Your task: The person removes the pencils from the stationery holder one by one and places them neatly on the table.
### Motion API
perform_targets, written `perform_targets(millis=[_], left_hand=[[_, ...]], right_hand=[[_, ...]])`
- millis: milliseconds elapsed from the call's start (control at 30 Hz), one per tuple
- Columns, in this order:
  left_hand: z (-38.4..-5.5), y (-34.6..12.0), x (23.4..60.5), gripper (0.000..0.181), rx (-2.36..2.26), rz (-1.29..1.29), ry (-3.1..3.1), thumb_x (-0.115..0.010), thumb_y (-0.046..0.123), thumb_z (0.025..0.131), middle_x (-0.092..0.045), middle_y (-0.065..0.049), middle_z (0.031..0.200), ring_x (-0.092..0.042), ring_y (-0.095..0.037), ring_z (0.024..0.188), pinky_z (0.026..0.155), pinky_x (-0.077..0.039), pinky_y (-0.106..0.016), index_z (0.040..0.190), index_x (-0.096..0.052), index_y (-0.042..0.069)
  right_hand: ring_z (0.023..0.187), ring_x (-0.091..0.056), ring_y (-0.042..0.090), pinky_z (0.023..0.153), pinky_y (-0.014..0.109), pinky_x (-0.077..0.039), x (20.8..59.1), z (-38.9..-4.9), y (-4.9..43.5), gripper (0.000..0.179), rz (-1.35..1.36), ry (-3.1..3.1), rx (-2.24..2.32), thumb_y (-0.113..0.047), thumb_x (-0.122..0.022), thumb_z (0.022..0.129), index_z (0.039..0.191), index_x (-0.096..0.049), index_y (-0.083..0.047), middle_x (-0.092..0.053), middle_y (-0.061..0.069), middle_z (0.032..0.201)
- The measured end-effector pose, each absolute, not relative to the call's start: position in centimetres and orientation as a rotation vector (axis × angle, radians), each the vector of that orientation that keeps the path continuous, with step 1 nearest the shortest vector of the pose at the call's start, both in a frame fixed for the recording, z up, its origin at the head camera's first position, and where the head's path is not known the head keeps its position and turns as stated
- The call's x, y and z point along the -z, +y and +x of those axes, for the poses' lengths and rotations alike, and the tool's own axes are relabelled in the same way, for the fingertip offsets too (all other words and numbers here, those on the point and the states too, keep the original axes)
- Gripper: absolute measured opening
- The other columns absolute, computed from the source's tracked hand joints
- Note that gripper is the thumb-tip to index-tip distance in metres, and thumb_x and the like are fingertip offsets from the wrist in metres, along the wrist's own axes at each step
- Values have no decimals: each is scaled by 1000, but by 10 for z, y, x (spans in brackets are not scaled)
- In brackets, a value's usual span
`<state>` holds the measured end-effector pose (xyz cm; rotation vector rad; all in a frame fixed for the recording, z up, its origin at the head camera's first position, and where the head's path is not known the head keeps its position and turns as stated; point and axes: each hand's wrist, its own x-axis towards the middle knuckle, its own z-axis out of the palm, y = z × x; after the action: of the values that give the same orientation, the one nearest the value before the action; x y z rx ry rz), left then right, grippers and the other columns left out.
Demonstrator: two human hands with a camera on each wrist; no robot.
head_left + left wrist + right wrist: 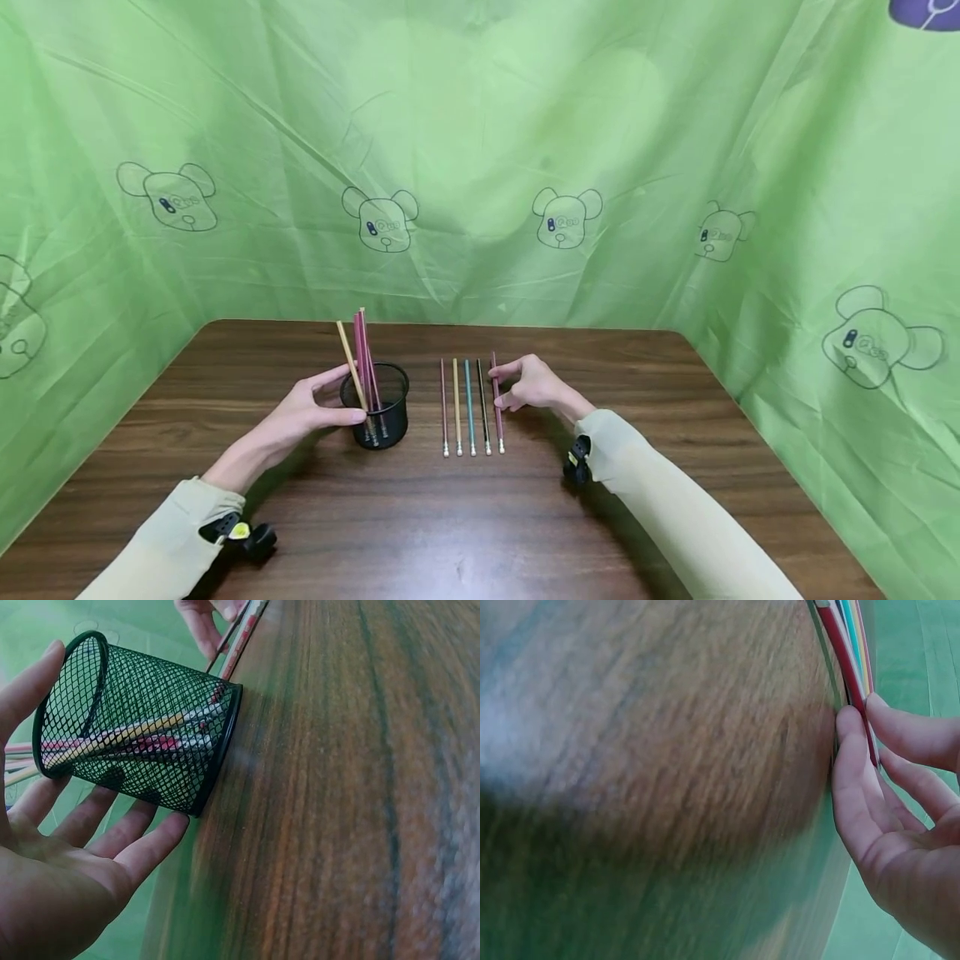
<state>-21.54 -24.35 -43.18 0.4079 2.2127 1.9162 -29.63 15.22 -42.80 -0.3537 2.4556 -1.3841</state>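
My left hand [296, 414] holds a black mesh pencil cup [394, 427], thumb at its near rim and the other fingers along its side. The cup stands upright on the table, with several pencils leaning in it, a yellow one [347, 354] and magenta ones [363, 354] among them. To its right, a row of pencils lies side by side, eraser ends towards me: pink [444, 408], yellow [457, 408], teal [469, 408], black [483, 412] and dark red [499, 427]. My right hand [534, 385] pinches the dark red pencil [845, 667] at the row's right end.
The brown wooden table [465, 533] reaches back to a green curtain [480, 125] printed with bear-like heads, which also hangs at both sides. A black wrist device [258, 542] sits on the left sleeve and another [577, 461] on the right.
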Motion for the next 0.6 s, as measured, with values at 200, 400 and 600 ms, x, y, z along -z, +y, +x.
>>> perform_targets(millis=[200,400,600], left_hand=[[-220,-243,432,91,-1891,400,2220,-83,14,91,-48,-24,155,-62,-20,124,97,-50,-25,165,-31,5],[-218,-246,432,91,-1896,390,2219,-82,12,91,-48,-25,155,-64,-15,122,96,-51,-26,165,-30,4],[-218,-245,432,92,-1887,398,2216,-82,13,91,-47,-25,156,-63,-15,123,96,-51,-26,166,-30,5]], right_hand=[[69,-75,26,65,36,-62,427,-297,153,55,-358,2455,1371,11,-84,81,134,-69,6,-70,22,130],[66,-74,22,60,35,-61,425,-300,149,56,-348,2464,1347,10,-86,80,133,-70,3,-72,19,126],[66,-73,22,59,34,-61,427,-303,149,55,-356,2452,1344,11,-85,80,133,-71,4,-71,21,127]])
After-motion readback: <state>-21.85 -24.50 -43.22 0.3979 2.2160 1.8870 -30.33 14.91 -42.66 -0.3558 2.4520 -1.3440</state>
